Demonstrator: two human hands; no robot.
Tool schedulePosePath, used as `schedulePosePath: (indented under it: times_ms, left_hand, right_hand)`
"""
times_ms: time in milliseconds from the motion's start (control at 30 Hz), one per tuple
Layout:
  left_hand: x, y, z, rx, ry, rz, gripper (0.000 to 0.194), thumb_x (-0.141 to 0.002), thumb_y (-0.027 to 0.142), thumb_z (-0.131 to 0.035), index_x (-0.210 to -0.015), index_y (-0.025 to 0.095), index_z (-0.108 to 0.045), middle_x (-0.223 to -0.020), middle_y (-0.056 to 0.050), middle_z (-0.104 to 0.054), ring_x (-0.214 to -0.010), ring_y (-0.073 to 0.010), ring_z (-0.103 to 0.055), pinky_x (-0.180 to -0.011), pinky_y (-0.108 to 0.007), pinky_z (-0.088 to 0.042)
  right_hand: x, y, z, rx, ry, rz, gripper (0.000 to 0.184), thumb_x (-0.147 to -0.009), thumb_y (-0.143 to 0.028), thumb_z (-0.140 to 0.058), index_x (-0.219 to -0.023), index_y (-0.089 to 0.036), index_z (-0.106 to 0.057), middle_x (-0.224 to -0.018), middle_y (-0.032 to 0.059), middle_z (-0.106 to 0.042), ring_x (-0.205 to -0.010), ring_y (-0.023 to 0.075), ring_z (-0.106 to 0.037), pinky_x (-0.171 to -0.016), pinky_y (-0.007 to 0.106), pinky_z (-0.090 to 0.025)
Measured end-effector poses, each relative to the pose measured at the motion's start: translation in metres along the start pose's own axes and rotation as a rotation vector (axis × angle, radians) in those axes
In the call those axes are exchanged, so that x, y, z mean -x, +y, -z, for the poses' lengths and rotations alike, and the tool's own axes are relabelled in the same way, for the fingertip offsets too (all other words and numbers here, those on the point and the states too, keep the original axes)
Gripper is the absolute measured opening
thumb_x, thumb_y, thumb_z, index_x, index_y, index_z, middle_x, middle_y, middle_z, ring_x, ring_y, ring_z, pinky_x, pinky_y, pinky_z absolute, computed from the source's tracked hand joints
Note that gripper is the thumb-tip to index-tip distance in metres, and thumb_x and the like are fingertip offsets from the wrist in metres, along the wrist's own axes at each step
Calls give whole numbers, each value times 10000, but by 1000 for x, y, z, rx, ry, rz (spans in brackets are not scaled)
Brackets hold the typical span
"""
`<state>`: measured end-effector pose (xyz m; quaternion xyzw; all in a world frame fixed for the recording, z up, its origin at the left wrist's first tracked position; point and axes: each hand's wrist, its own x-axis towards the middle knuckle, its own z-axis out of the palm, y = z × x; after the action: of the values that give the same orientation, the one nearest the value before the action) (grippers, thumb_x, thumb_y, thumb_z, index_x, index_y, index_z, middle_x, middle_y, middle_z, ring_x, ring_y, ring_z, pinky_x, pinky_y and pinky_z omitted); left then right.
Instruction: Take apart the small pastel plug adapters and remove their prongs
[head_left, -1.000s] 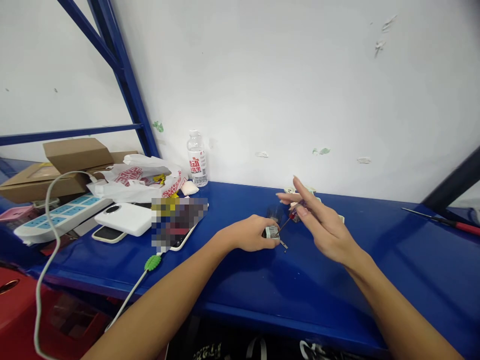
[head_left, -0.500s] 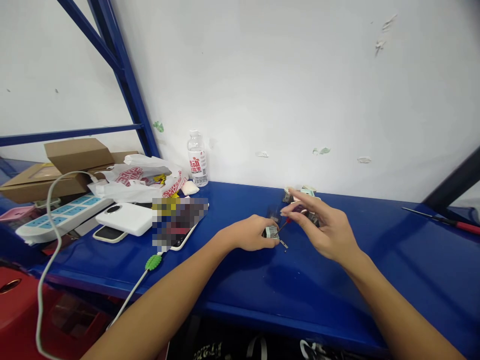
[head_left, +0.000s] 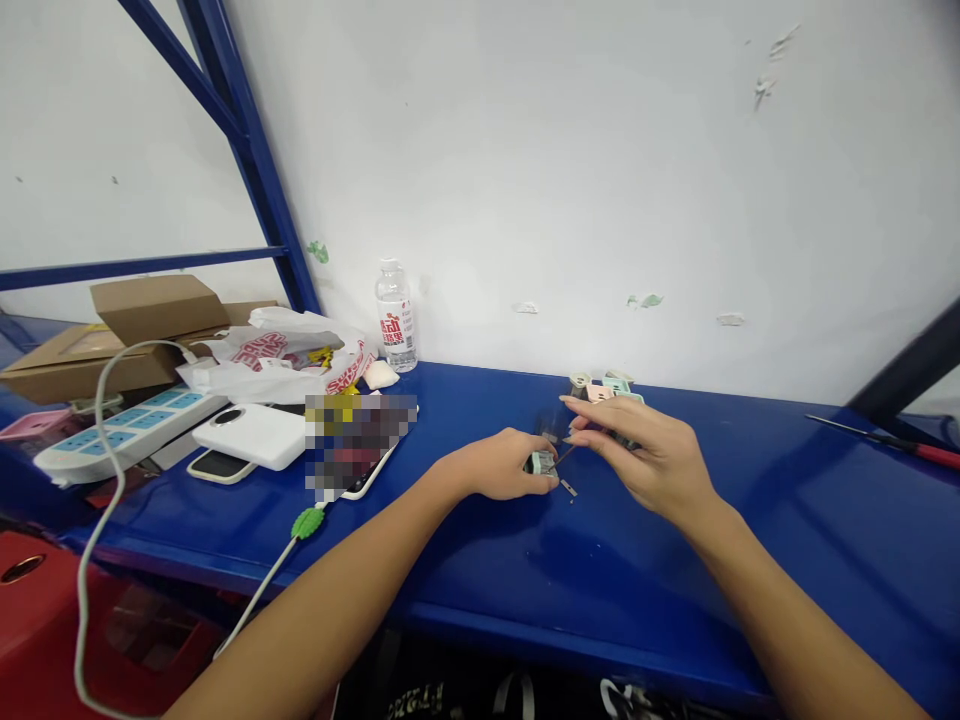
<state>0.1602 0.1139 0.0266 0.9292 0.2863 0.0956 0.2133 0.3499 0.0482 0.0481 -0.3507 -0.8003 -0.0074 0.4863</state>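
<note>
My left hand rests on the blue shelf with its fingers closed around a small pale green and metal part. My right hand is curled just right of it, pinching a thin small screwdriver whose tip points at that part. A tiny metal piece lies on the shelf below the part. Several small pastel plastic pieces sit behind my right hand near the wall.
A water bottle stands by the wall. To the left lie a plastic bag, cardboard boxes, a white power strip with cable, a white power bank and phones. A red-handled screwdriver lies far right.
My right hand has dropped from a raised, spread pose and curled down over the screwdriver close to the part. My left hand has stayed in place.
</note>
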Motion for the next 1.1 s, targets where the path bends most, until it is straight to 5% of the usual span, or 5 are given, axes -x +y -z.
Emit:
schedulePosePath:
  times_ms: [167, 300, 667, 933, 1100]
  left_hand:
    - [1, 2, 2, 11, -7, 12, 337, -837, 405, -556, -1086, 184, -602, -906, -36, -664, -726, -146, -595, -658, -237, -425]
    - [1, 4, 4, 34, -6, 27, 308, -831, 399, -547, -1056, 197, -603, -943, -31, -666, -791, -162, -605, -688, -246, -440]
    - [2, 0, 8, -21, -54, 119, 350, -762, 349, -585, -1076, 202, -634, -1024, -59, -673, -885, -210, -631, -746, -273, -459]
    - [2, 0, 7, -18, -54, 155, 364, -756, 352, -586, -1093, 222, -634, -1035, -64, -675, -903, -220, -627, -747, -282, -460]
    - [1, -5, 7, -50, -50, 152, 361, -741, 316, -594, -1088, 223, -628, -1082, -55, -670, -966, -226, -619, -814, -291, -457]
  right_hand:
    - [1, -2, 1, -201, -137, -200, 461, -960, -258, -468, -1414, -306, -404, -1107, 54, -662, -992, 196, -634, -816, 366, -549]
    - [-1, -3, -1, -348, -27, -286, 376, -965, -306, -463, -1338, -261, -459, -1004, 74, -660, -948, 204, -637, -762, 360, -564]
    - [-4, -9, 2, -496, -240, -261, 270, -985, -297, -411, -1248, -277, -468, -1026, 70, -640, -973, 196, -626, -862, 406, -534]
    - [-5, 1, 8, -359, 35, -341, 202, -952, -331, -477, -1119, -240, -546, -896, 55, -642, -828, 187, -637, -693, 328, -542]
    - [-4, 10, 13, 30, -491, -396, 204, -925, -297, -454, -1016, -239, -627, -832, 43, -627, -674, 167, -566, -599, 295, -470]
